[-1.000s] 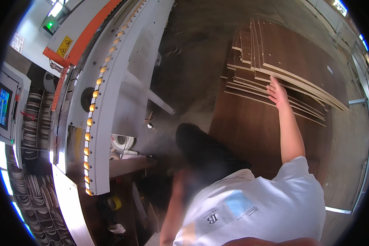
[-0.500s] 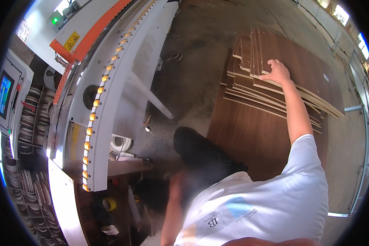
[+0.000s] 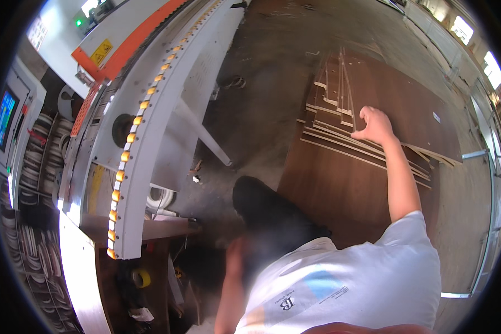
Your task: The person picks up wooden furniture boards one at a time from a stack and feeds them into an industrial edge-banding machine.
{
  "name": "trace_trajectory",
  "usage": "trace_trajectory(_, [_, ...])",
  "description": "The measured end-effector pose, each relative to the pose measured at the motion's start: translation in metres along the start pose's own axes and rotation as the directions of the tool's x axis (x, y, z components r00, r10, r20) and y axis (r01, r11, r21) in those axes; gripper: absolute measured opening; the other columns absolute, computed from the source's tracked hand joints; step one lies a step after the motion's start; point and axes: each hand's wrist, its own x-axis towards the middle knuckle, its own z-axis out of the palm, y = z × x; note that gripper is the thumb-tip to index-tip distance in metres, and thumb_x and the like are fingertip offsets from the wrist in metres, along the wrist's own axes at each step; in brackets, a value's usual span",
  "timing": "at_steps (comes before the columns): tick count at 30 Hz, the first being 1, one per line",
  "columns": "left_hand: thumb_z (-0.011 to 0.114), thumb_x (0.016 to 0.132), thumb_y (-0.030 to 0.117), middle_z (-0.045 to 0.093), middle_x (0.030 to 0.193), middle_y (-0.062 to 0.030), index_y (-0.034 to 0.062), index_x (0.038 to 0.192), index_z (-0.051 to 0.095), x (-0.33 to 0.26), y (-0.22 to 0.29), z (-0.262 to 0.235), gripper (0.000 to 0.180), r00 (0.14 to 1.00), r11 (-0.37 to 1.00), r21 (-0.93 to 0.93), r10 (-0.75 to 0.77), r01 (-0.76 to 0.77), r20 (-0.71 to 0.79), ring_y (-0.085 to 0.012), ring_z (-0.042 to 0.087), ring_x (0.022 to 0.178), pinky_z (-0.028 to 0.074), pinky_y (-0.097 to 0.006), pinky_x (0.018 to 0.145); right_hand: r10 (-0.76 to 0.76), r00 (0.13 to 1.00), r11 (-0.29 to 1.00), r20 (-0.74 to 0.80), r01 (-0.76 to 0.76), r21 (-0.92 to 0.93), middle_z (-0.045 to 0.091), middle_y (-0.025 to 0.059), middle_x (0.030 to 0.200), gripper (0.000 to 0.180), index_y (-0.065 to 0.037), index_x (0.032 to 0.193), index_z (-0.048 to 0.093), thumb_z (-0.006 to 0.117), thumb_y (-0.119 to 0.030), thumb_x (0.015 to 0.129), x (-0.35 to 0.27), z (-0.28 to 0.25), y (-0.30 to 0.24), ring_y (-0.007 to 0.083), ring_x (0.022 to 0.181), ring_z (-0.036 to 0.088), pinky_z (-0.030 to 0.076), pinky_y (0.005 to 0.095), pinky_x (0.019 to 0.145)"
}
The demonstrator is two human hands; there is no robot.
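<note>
My right hand [image 3: 376, 127] reaches out over a stack of dark brown boards [image 3: 395, 83], beside their near left corner. Its thumb and fingers are curved and spread apart, with nothing visible between them. The thumb is near the end of a narrow brown strip [image 3: 347, 89] on top of the stack; whether it touches cannot be made out. My left arm hangs low beside my dark trouser leg [image 3: 273, 206]. Of my left hand [image 3: 235, 249] only a dim, blurred part shows, its fingers hidden.
A long white machine edge with yellow rollers [image 3: 131, 138] runs along my left. Its slanted support leg [image 3: 206, 133] stands toward the floor. A control screen [image 3: 5, 119] and coiled edging rolls [image 3: 36, 161] are farther left. Yellow tape [image 3: 142, 278] lies below the machine.
My right hand has moved nearer to me along the boards. Fewer strips and boards show spread at the hand's place, and the top layers lie differently. The view has shifted slightly.
</note>
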Motion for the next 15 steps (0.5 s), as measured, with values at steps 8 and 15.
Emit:
trace_trajectory(8, [0.056, 0.106, 0.026, 0.072, 0.106, -0.0114, 0.0002, 0.126, 0.062, 0.009, -0.008, -0.002, 0.033, 1.000, 0.973, 0.232, 0.020, -0.025, 0.023, -0.0206, 0.069, 0.093, 0.054, -0.035, 0.077, 0.448, 0.777, 0.815, -0.442, -0.151, 0.560, 0.066, -0.0023, 0.075, 0.035, -0.009, 0.092, 0.070, 0.092, -0.030, 0.075, -0.139, 0.058, -0.034, 0.0103, 0.068, 0.058, 0.046, 0.0264, 0.064])
trace_trajectory(15, [0.059, 0.104, 0.031, 0.067, 0.090, -0.0011, 0.0057, 0.106, 0.070, -0.007, 0.010, 0.016, 0.028, 0.995, 0.961, 0.260, 0.096, -0.096, 0.014, -0.0098, 0.056, 0.076, 0.045, -0.026, 0.069, 0.791, 0.448, -0.447, 0.418, -0.044, 0.893, 0.058, 0.0140, 0.139, 0.084, -0.004, 0.149, 0.045, 0.078, -0.051, 0.088, -0.121, 0.075, 0.053, 0.0233, 0.120, 0.054, 0.041, 0.0418, 0.103])
